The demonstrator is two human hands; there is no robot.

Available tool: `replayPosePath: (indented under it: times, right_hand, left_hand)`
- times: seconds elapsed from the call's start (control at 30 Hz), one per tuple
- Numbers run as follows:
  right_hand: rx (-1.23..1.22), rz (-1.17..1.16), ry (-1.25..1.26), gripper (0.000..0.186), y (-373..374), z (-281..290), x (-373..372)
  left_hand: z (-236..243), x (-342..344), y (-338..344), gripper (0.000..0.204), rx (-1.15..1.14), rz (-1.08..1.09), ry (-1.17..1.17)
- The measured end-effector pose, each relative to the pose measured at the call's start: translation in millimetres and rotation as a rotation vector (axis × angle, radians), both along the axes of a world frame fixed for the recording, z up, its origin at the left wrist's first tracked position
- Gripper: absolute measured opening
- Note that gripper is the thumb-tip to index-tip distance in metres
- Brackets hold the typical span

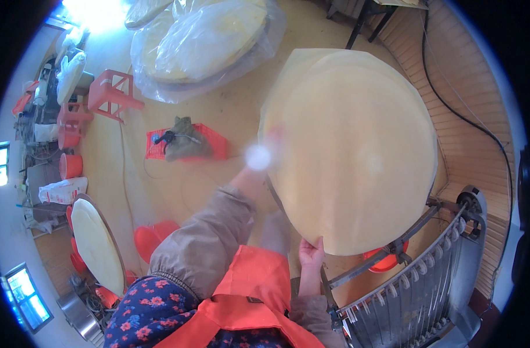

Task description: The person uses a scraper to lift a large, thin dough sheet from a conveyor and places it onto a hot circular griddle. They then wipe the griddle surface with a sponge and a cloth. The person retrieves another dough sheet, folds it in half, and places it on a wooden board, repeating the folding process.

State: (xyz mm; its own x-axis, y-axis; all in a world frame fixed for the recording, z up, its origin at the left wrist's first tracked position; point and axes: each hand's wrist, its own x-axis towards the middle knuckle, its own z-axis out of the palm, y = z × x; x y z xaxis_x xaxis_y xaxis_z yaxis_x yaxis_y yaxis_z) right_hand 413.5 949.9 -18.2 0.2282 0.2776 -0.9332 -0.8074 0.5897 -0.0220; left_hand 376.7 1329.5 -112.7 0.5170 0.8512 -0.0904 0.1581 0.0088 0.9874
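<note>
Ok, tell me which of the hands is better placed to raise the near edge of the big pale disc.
Probably the right hand: it grips the pale disc at its near edge, whereas the left hand is by the disc's left side, too blurred to show any grip.

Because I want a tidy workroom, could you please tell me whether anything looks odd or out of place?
Mildly, yes: a crumpled olive cloth is bunched untidily over the red crate, and a black cable sags loosely across the slatted panelling at right. The round yellowish sheet shows no clear damage; I see no spill.
</note>
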Motion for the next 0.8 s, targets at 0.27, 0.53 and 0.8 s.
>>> replayPosePath:
  times: [0.27, 0.53, 0.8]
  right_hand:
    - [0.099, -0.053, -0.11, 0.02, -7.1, 14.5, 11.5]
    - [-0.016, 0.002, -0.139, 0.02, -5.5, 16.3, 11.3]
    - [-0.048, 0.022, -0.125, 0.02, -0.6, 13.9, 12.6]
  left_hand:
    - [48.8, 49.0, 73.6, 0.047, -0.163, 0.004, 0.132]
    - [69.0, 78.3, 109.9, 0.023, 0.432, -0.068, 0.86]
    - [87.4, 73.6, 115.3, 0.024, 0.351, -0.17, 0.868]
